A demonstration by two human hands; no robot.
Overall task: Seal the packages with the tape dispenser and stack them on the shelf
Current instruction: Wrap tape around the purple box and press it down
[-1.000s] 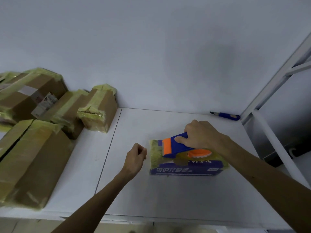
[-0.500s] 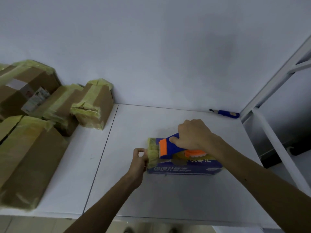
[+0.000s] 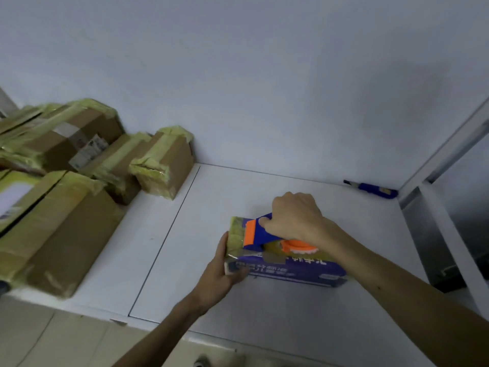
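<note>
Fingers of right hand (image 3: 296, 218) clamp tape dispenser (image 3: 260, 234) on purple package (image 3: 291, 270) — left hand (image 3: 219, 268) grips its end.

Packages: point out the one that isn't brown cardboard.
The purple package that the left hand holds, under the tape dispenser. The others, at left, are brown boxes with yellowish tape.

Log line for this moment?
step: sealing blue package | right hand: grips tape dispenser on its top | left hand: holds its left end | taped boxes: piled left
</note>
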